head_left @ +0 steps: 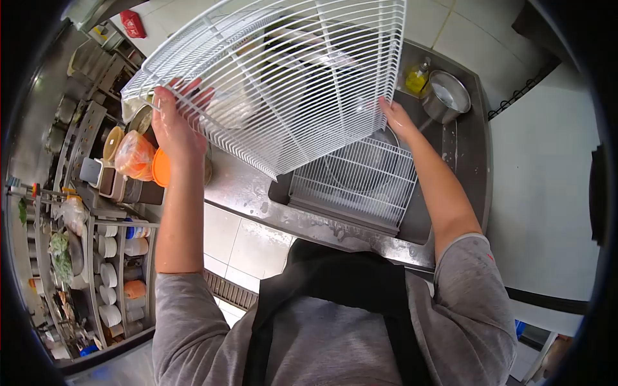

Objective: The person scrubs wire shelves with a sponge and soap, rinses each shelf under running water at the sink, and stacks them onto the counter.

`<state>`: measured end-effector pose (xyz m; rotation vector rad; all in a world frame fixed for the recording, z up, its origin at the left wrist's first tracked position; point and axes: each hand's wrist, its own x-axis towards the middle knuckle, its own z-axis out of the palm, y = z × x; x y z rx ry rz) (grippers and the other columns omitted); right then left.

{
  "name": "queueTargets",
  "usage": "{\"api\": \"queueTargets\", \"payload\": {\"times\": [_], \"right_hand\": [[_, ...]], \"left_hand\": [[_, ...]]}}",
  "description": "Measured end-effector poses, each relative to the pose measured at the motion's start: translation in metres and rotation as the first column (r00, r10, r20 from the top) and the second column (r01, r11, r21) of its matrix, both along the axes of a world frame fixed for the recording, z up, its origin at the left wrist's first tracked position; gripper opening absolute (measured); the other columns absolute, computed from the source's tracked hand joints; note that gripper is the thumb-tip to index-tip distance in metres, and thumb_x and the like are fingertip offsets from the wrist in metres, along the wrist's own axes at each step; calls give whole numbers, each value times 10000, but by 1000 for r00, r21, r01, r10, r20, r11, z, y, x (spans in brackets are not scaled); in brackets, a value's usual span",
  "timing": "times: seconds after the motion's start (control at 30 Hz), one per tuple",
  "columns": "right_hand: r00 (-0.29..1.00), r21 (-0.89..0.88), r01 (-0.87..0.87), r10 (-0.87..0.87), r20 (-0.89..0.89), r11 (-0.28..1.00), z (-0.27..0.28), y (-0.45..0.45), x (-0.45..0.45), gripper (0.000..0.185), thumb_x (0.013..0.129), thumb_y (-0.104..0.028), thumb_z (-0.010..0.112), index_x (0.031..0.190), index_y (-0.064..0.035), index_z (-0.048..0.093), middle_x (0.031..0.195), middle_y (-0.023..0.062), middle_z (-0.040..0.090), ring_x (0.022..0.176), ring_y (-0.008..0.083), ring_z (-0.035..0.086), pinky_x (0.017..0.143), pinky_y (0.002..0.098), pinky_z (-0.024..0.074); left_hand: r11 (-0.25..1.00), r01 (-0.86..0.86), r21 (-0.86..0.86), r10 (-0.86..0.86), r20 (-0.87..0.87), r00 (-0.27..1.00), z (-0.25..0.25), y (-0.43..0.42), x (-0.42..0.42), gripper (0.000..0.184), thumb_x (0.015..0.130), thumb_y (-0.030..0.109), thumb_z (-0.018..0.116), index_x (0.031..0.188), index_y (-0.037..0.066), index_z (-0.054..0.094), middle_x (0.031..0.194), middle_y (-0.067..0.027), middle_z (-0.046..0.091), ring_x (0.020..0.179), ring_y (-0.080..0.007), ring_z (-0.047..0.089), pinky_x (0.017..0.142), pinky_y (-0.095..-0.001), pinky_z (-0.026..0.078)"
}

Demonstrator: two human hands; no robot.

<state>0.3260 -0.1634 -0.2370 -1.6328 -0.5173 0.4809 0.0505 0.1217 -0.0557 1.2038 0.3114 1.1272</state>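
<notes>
A large white wire rack (pixel 302 96) is held up, tilted, above the counter and sink. My left hand (pixel 177 122) is closed around its left edge, with fingers behind the wires. At its right edge, my right hand (pixel 399 121) grips the wires near the lower right corner. A second white wire rack (pixel 360 174) lies in the sink basin (pixel 421 219), under the raised one. Behind the raised rack, more white wire grid and some plastic-wrapped items show only partly through the bars.
A metal pot (pixel 445 96) and a bottle of yellow liquid (pixel 418 77) stand at the sink's back right corner. Left of the wet steel counter (pixel 238 183) are a bag with orange contents (pixel 135 156) and an orange container (pixel 161 168). Shelves of stacked dishes (pixel 108 273) stand farther left.
</notes>
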Motion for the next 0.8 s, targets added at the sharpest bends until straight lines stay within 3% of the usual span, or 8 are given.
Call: {"api": "queueTargets", "payload": {"times": [0.1,0.17,0.27,0.4,0.5,0.6,0.67,0.8], "right_hand": [[988,-100,4,11,153,995,18,-23,-8,436,914,-388,489,1024,22,592,895,31,607,825,103,518,770,261,412],[977,-33,7,0,212,999,24,-32,-21,403,917,-367,493,998,14,596,846,14,605,777,86,511,731,249,415],[968,316,220,-247,47,923,32,-41,-42,394,933,-350,466,991,20,588,869,24,599,789,87,495,730,243,412],[917,335,332,-385,107,882,54,-64,-75,389,948,-330,436,995,32,570,882,45,587,784,97,493,725,254,415],[919,384,356,-394,20,852,50,-88,-85,389,948,-326,436,1015,37,556,895,39,569,810,99,486,742,262,406],[921,381,363,-390,-7,851,43,-115,-92,400,948,-331,432,1038,41,549,947,50,575,860,100,494,780,264,403],[923,409,378,-373,-96,830,34,-124,-93,417,947,-342,428,1065,41,543,959,65,585,867,116,522,782,271,416],[928,276,360,-312,-202,891,44,-129,-111,393,940,-362,429,999,4,558,856,71,605,736,133,572,655,281,468]], "left_hand": [[1000,16,6,-16,16,1000,22,-2,-2,514,888,425,493,1108,-38,452,923,-201,603,791,-303,629,743,-396,519],[994,98,42,-99,11,995,33,2,1,509,893,429,482,1123,-24,451,948,-194,607,781,-304,632,727,-374,513],[994,61,89,-62,6,998,50,10,15,456,902,418,471,1085,0,491,904,-136,605,778,-262,635,673,-319,504],[939,-38,342,27,37,999,59,2,34,287,914,245,513,1039,-12,497,885,-95,577,787,-164,593,691,-275,477],[888,13,460,37,-100,994,6,-10,36,281,910,213,516,1067,-17,479,935,-99,582,856,-171,576,766,-293,466],[918,159,362,-28,-343,939,-92,-47,18,254,904,211,518,1053,6,527,920,-86,618,837,-158,573,775,-312,455],[882,333,333,-55,-629,775,-145,-66,-6,260,925,234,476,989,0,569,878,-96,627,795,-161,574,718,-329,458],[944,274,186,-136,-539,831,-176,-105,-44,264,934,240,454,983,-2,549,834,-79,607,748,-152,565,682,-313,457]]}}
